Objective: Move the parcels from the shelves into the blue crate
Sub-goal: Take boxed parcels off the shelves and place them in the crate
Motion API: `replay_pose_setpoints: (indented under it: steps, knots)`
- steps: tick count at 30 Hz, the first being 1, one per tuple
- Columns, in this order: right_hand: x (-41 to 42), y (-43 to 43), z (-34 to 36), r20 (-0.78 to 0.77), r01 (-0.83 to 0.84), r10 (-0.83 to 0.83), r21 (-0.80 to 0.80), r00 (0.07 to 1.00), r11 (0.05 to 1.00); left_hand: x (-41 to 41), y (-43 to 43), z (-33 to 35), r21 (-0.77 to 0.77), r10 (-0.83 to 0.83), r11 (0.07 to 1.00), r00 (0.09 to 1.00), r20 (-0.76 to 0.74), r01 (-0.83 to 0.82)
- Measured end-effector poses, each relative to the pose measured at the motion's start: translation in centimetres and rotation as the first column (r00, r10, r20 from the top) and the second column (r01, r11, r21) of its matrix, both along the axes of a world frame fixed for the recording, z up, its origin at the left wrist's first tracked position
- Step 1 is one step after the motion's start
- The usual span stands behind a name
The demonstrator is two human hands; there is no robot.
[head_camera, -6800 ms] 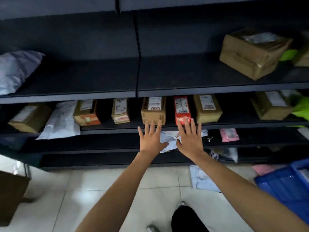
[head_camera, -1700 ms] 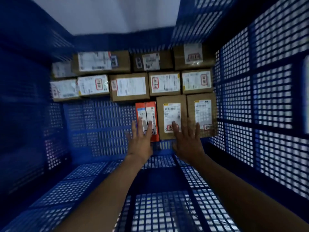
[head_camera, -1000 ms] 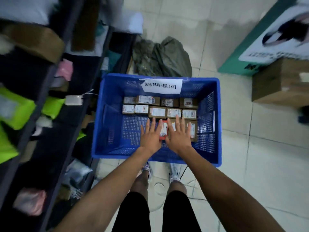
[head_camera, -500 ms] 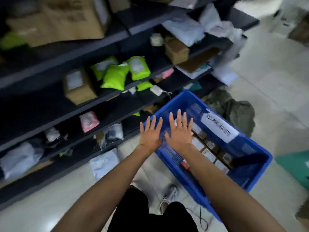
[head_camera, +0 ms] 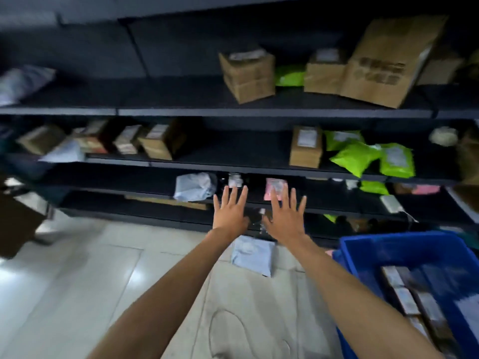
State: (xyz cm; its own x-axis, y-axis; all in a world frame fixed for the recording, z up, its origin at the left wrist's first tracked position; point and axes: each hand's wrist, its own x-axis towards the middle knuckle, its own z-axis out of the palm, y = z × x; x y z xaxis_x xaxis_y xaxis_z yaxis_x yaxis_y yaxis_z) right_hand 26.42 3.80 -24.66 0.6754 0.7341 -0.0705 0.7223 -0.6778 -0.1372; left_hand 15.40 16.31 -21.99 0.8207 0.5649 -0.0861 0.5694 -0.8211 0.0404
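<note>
My left hand [head_camera: 230,211] and my right hand [head_camera: 285,216] are stretched out side by side, fingers spread, holding nothing, in front of the lower dark shelves [head_camera: 233,112]. Several small cardboard parcels [head_camera: 158,141] stand in a row on the middle shelf at the left. Another small box [head_camera: 305,146] and green bags [head_camera: 357,156] lie on that shelf to the right. A grey bag [head_camera: 194,186] and a pink bag [head_camera: 274,189] lie on the shelf just beyond my fingers. The blue crate [head_camera: 404,250], with boxes inside, stands at the lower right.
Larger cardboard boxes [head_camera: 248,76] sit on the upper shelf, a big one [head_camera: 388,60] leaning at the right. A white bag [head_camera: 23,82] lies at its far left. A pale bag [head_camera: 252,255] lies on the tiled floor. A brown box [head_camera: 15,224] stands at the left.
My view has swung left from the crate to face the shelves. The crate has shifted to the lower right. Both hands stay empty and spread, now in front of the low shelves.
</note>
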Motion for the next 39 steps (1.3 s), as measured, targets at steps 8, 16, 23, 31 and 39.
replay_pose_setpoints:
  steps: [8,16,23,31,39]
  knots:
    - [-11.5,14.3,2.1,0.017,-0.143,0.142,0.091,0.99,0.986,-13.4,12.0,1.4,-0.002,0.126,0.992,0.991,0.035,-0.126]
    - [-16.7,25.8,2.3,0.019,-0.248,0.247,0.089,0.969,0.965,-19.7,22.7,0.8,-0.068,0.233,0.971,0.971,0.049,-0.23]
    - [-15.5,37.9,0.9,0.016,-0.226,0.225,0.083,0.974,0.971,-18.9,35.9,0.6,-0.044,0.223,0.974,0.974,0.046,-0.221]
    - [-13.4,53.3,-0.2,-0.086,-0.189,0.189,0.011,0.978,0.982,-20.6,50.2,-0.6,-0.136,0.321,0.941,0.945,0.067,-0.31]
    - [-11.2,62.6,-2.4,-0.149,-0.143,0.136,-0.039,0.98,0.989,-19.3,63.8,-3.1,-0.19,0.318,0.929,0.948,-0.027,-0.317]
